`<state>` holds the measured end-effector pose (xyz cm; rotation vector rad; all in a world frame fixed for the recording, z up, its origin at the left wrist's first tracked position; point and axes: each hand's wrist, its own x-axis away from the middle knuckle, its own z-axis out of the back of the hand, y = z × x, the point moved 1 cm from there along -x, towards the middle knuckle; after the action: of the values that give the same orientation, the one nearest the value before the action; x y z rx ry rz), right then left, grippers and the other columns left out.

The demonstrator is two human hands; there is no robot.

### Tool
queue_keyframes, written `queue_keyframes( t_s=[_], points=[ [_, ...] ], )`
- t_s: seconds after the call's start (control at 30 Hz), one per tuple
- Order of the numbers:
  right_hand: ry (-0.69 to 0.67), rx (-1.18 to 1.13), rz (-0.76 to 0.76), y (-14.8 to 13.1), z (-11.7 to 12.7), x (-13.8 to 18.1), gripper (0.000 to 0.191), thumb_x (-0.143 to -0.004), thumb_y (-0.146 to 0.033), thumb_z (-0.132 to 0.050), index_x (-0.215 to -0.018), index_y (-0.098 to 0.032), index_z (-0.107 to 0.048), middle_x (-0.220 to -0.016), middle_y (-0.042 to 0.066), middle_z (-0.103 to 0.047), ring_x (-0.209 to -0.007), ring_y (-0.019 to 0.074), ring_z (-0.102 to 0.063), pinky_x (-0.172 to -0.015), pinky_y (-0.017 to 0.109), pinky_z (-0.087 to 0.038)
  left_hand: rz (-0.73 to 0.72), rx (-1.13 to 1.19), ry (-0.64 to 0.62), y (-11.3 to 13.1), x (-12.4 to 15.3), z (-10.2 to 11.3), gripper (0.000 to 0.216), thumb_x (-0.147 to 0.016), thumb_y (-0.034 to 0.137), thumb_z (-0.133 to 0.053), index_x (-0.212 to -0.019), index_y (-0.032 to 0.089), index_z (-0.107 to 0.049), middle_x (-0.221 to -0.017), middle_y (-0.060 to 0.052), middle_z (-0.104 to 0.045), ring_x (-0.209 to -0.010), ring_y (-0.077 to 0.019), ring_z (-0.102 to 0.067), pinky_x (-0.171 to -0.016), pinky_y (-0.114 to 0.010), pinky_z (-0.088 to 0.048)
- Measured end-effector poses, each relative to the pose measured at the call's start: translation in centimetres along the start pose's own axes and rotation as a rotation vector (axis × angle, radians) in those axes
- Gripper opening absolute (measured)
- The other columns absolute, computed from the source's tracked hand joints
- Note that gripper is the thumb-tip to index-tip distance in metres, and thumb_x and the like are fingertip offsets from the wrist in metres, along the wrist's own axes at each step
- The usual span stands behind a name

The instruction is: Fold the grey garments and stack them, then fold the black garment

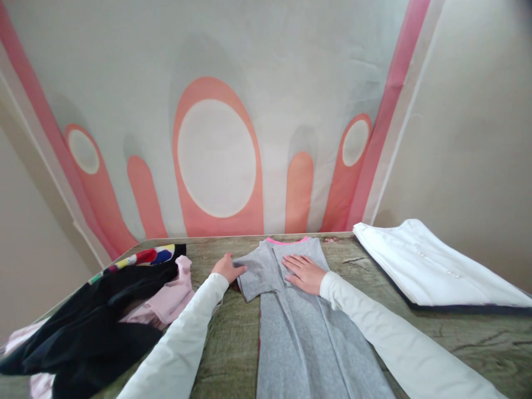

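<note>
A grey short-sleeved dress (297, 338) with a pink neckline lies lengthwise on the wooden table, its collar toward the far edge. At the left, my left hand (227, 268) pinches the edge of its sleeve, thumb on top, the other fingers partly hidden. My right hand (305, 274) rests flat on the upper chest with fingers stretched out, pressing on the cloth. Some creases run down the dress below my right hand. The left sleeve spreads out sideways, while the one on the right side does not show.
On the left is a loose heap of clothes: a black garment (103, 310), a pink garment (170, 299) and a multicoloured piece (145, 256). A neat stack of white clothing (436, 266), dark underneath, lies at the right. Behind the wooden table (233, 338) stands a patterned wall covering (278, 100).
</note>
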<state>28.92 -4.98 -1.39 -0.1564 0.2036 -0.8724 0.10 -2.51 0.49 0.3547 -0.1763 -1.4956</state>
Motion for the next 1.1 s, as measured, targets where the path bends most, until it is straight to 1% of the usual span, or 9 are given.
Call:
queue_keyframes(
  t_s=[0.13, 0.3, 0.43, 0.53, 0.67, 0.77, 0.9, 1.0, 1.1],
  points=[
    [0.007, -0.003, -0.006, 0.0, 0.1, 0.0, 0.057, -0.087, -0.050, -0.022, -0.136, -0.021, -0.025, -0.142, 0.004, -0.023, -0.129, 0.0230, -0.018, -0.104, 0.041, -0.012, -0.011, 0.346, -0.181, 2.2, -0.1, 0.9, 0.029, -0.063, 0.030, -0.064, -0.086, 0.013, -0.059, -0.076, -0.003, -0.064, -0.079, -0.0221, -0.060, -0.070, -0.029, -0.046],
    [0.025, -0.007, 0.009, -0.1, 0.4, 0.1, 0.057, -0.087, -0.050, -0.025, -0.135, -0.021, -0.027, -0.141, 0.006, -0.026, -0.128, 0.0236, -0.020, -0.103, 0.042, -0.014, 0.003, 1.078, -0.386, 9.3, -0.8, 1.8, 0.029, -0.074, 0.029, -0.058, -0.099, 0.016, -0.052, -0.064, 0.002, -0.058, -0.047, -0.0075, -0.053, -0.047, -0.020, -0.046],
    [0.120, 0.009, 0.026, -0.2, 0.5, 0.2, 0.050, -0.086, -0.046, -0.031, -0.126, -0.018, -0.043, -0.131, 0.008, -0.042, -0.122, 0.0245, -0.032, -0.100, 0.042, -0.020, -0.036, 1.303, -0.435, 16.3, -1.1, -0.1, 0.037, -0.078, 0.033, -0.057, -0.107, 0.013, -0.046, -0.070, -0.005, -0.061, -0.053, -0.0099, -0.059, -0.050, -0.020, -0.049],
    [0.152, 0.002, 0.048, -0.1, 0.5, 0.5, 0.037, -0.085, -0.037, -0.036, -0.111, -0.019, -0.056, -0.116, 0.007, -0.056, -0.113, 0.0226, -0.043, -0.099, 0.038, -0.025, -0.051, 1.327, -0.440, 19.1, -1.4, -2.0, 0.042, -0.082, 0.034, -0.052, -0.115, 0.013, -0.039, -0.079, -0.009, -0.063, -0.063, -0.0133, -0.063, -0.056, -0.024, -0.051],
    [0.214, -0.044, 0.062, 0.6, 0.6, 1.7, 0.041, -0.083, -0.038, -0.040, -0.121, -0.023, -0.049, -0.127, 0.004, -0.048, -0.118, 0.0223, -0.037, -0.101, 0.039, -0.022, -0.187, 1.049, -0.257, 17.2, -2.6, -3.4, 0.035, -0.089, 0.028, -0.038, -0.120, 0.013, -0.034, -0.090, -0.011, -0.063, -0.074, -0.0142, -0.064, -0.065, -0.028, -0.051],
    [0.214, -0.078, 0.026, 1.6, 1.1, 3.2, 0.047, -0.081, -0.042, -0.044, -0.123, -0.022, -0.046, -0.129, 0.007, -0.045, -0.120, 0.0244, -0.034, -0.101, 0.042, -0.023, -0.285, 0.737, -0.078, 13.2, -3.6, -3.8, 0.025, -0.083, 0.015, -0.041, -0.107, 0.012, -0.048, -0.090, -0.010, -0.063, -0.083, -0.0152, -0.061, -0.074, -0.030, -0.049],
    [0.200, -0.206, -0.008, 4.0, 2.0, 4.0, 0.039, -0.081, -0.029, -0.041, -0.116, -0.016, -0.053, -0.126, 0.009, -0.048, -0.119, 0.0226, -0.037, -0.099, 0.038, -0.027, -0.334, 0.555, 0.021, 8.6, -4.1, -4.4, 0.021, -0.072, 0.008, -0.047, -0.088, 0.015, -0.060, -0.094, -0.005, -0.062, -0.095, -0.0181, -0.055, -0.091, -0.035, -0.039],
    [0.235, -0.407, -0.196, 6.5, 2.1, 2.8, 0.035, -0.081, -0.021, -0.034, -0.101, -0.016, -0.061, -0.110, 0.008, -0.060, -0.106, 0.0208, -0.050, -0.092, 0.036, -0.037, -0.358, 0.447, 0.073, 7.0, -4.3, -4.9, 0.024, -0.073, 0.011, -0.048, -0.092, 0.017, -0.061, -0.104, -0.006, -0.058, -0.105, -0.0200, -0.049, -0.097, -0.036, -0.033],
    [0.341, -0.610, -0.477, 8.6, 1.7, 0.8, 0.034, -0.081, -0.031, -0.036, -0.094, -0.015, -0.062, -0.094, 0.009, -0.066, -0.086, 0.0207, -0.060, -0.075, 0.034, -0.046, -0.385, 0.250, 0.106, 6.7, -4.2, -5.3, 0.030, -0.077, 0.014, -0.045, -0.104, 0.017, -0.058, -0.116, -0.007, -0.053, -0.111, -0.0196, -0.045, -0.099, -0.035, -0.030]
  ],
)
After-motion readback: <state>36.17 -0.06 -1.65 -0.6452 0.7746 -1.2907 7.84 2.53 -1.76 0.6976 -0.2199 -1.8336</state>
